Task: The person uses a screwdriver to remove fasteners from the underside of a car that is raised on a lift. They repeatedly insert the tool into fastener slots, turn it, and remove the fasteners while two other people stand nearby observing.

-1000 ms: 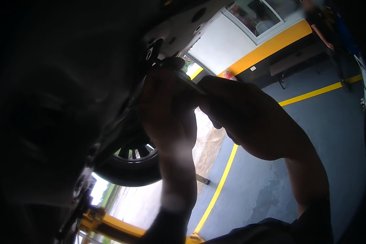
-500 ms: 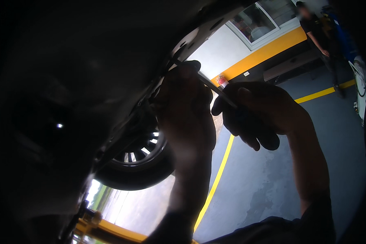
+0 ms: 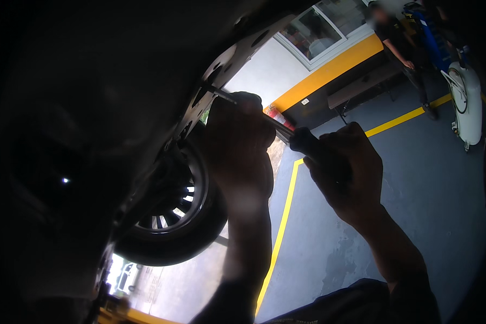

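Observation:
A long screwdriver (image 3: 278,125) with a dark handle and a straight metal shaft slants across the upper middle. My left hand (image 3: 236,127) is closed round the shaft partway along. My right hand (image 3: 352,170) grips the handle at the other end. Beyond my left hand the shaft runs up to a metal panel (image 3: 222,60) with holes, along the edge of a raised vehicle. Where exactly the tip sits is too dark to make out. Deep shadow hides most of my fingers.
A wheel (image 3: 173,254) hangs below the dark vehicle underside (image 3: 86,119) on the left. A red fire extinguisher (image 3: 280,117) and a bench (image 3: 362,92) stand by the wall. Another person (image 3: 397,46) stands far right, near a white tank (image 3: 466,102). Yellow lines mark the grey floor (image 3: 329,216).
My right hand has turned from loosely spread fingers to a closed grip round the handle, its wrist lower. My left hand still holds the shaft. The whole view has shifted slightly.

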{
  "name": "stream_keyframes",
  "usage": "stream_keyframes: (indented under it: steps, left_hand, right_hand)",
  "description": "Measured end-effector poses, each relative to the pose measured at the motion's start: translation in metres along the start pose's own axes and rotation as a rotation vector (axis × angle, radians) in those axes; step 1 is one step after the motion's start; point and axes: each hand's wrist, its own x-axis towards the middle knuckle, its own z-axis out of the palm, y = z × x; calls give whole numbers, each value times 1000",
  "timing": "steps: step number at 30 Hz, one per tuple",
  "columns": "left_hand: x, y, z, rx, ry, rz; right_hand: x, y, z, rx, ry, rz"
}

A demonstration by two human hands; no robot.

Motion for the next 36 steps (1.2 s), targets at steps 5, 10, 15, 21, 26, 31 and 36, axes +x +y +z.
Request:
stream_keyframes:
  steps: [5, 10, 15, 21, 26, 31, 36]
  left_hand:
    - [-10, -1, 10, -776, 72, -566]
    - [-9, -6, 15, -1740, 128, -710]
    - [-5, 5, 16, -1611, 186, -683]
    - [-15, -1, 21, -869, 98, -618]
    - [-37, -4, -18, 475, 174, -148]
    - [-13, -7, -22, 135, 240, -346]
    - [-1, 1, -15, 144, 255, -426]
  right_hand:
    - [8, -18, -5, 213, -204, 166]
    - [-9, 7, -24, 496, -394, 270]
    - [3, -2, -16, 163, -13, 41]
    - [11, -12, -18, -82, 36, 11]
    - [13, -12, -25, 5, -131, -29]
    - [1, -8, -19, -10, -67, -50]
    - [13, -13, -19, 111, -48, 9]
